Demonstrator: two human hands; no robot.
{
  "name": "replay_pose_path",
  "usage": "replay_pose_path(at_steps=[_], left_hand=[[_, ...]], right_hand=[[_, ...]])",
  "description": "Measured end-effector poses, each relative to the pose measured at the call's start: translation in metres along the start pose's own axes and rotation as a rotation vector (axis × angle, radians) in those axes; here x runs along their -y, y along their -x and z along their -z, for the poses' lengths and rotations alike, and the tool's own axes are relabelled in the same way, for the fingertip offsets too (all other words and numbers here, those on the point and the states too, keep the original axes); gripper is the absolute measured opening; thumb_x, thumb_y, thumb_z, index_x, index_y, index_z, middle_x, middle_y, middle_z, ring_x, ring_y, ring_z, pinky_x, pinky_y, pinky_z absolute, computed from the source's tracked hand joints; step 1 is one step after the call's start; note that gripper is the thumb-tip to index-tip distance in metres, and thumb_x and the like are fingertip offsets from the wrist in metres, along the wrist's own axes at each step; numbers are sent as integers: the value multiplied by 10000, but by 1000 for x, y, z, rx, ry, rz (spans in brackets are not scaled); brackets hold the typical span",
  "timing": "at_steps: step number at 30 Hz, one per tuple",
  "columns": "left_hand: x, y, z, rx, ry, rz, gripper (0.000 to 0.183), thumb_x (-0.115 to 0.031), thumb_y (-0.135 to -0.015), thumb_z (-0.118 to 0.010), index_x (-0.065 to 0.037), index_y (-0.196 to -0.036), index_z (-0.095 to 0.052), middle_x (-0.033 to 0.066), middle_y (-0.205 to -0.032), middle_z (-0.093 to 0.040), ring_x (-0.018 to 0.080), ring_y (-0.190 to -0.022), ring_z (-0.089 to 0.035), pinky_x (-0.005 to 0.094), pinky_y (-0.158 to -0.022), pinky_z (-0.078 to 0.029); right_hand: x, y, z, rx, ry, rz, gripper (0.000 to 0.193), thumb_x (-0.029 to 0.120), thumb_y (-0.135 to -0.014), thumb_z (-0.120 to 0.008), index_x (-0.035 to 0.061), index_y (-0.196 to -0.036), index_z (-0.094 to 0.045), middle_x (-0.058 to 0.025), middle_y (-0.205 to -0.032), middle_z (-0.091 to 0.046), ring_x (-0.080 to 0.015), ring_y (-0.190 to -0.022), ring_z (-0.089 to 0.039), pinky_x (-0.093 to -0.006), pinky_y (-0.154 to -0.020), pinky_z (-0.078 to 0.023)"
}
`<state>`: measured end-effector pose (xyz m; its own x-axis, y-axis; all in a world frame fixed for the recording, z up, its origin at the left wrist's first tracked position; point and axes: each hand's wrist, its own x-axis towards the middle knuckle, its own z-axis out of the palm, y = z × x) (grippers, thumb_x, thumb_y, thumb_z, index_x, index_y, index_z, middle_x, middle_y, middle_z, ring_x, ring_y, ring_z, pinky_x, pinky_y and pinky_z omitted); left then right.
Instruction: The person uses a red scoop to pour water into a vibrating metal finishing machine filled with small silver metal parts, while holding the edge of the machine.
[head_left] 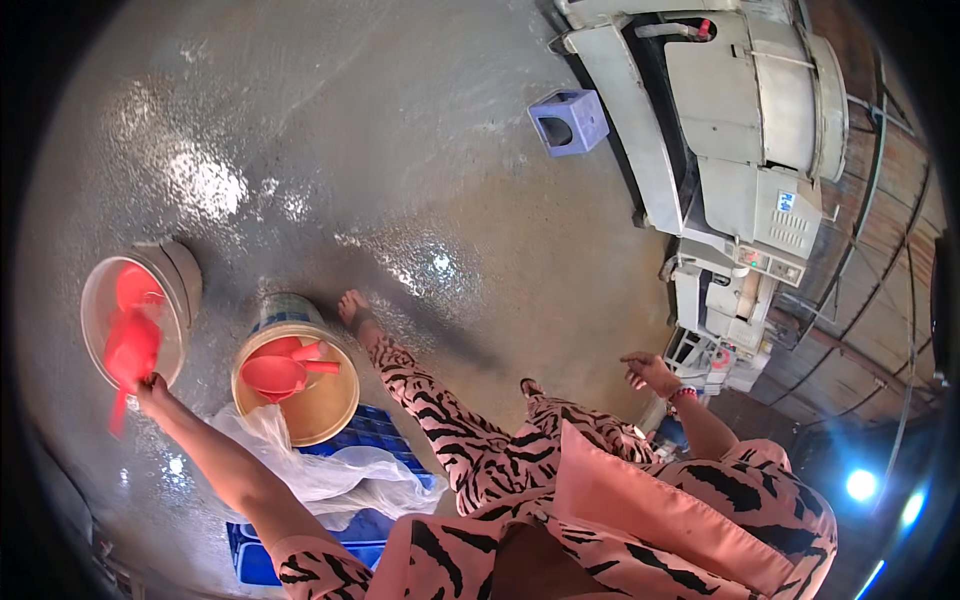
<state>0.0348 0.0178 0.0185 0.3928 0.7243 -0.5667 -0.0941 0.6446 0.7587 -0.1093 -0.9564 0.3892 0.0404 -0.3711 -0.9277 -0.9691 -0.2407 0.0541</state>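
Grasping a red scoop [132, 345] at the rim of a pale bucket [180, 275]

From where I stand, the person's left arm is stretched well out to the side. The left hand [152, 393] has its fingers on the lower edge of that scoop, grasping it, though the fingertips are too small to make out one by one. The scoop lies across the near side of the bucket's mouth, its bowl over the opening and its handle pointing outward past the rim. Another red shape [138, 283] shows deeper inside, partly covered.

The right hand [652, 375] is well away on the other side, in the air, holding nothing; its fingers are released and loosely bent, and a red bracelet [684, 393] circles the wrist.

Just beside the first bucket stands a yellowish bucket [325, 408] with two red scoops [272, 375] inside, lying against each other, handles toward the right. Next to it, a crumpled white plastic sheet [335, 478] lies over blue crates [250, 560].

A bare foot [355, 310] rests on the shiny grey floor [400, 120], below a leg of pink, black-striped clothing [440, 420]. Farther off, a purple stool [572, 122] stands near a large grey machine [715, 95].
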Motion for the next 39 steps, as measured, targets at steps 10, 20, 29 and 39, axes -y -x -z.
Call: replay_pose_path(at_steps=[10, 20, 29, 39], left_hand=[[41, 338, -407, 727, -113, 184, 315, -68, -812, -551, -14, -1117, -492, 80, -1043, -522, 181, -931, -465, 300, -782, -361], [232, 736, -500, 2016, -1590, -904, 207, -165, -810, -509, -60, -958, -608, 173, -936, -618, 356, -920, -566, 426, -785, -454], [190, 1017, -576, 2491, -1179, -1658, 157, -76, -700, -513, -6, -798, -614, 159, -798, -630, 306, -889, -567, 427, -755, -442], [305, 1086, -767, 1825, -361, -1281, 262, -90, -761, -569, -17, -1008, -518, 155, -1030, -510, 329, -986, -453, 418, -873, -353]], right_hand=[[29, -1, -13, -269, 453, 705, 388, 65, -781, -521, 57, -1168, -493, -133, -877, -554, -239, -830, -542, -347, -705, -454], [160, 117, 91, -1131, 633, 1142, 719, 23, -689, -563, 178, -1340, -299, -110, -1380, -269, -332, -1286, -220, -545, -1025, -163], [97, 182, 227, -1575, 565, 636, 230, 28, -689, -549, 32, -920, -553, -165, -1210, -458, -347, -1139, -432, -596, -921, -292], [54, 143, 538, -1164, -1037, 876, 318, 304, -774, -644, 12, -741, -525, -50, -505, -492, -130, -394, -482, -296, -364, -380]])
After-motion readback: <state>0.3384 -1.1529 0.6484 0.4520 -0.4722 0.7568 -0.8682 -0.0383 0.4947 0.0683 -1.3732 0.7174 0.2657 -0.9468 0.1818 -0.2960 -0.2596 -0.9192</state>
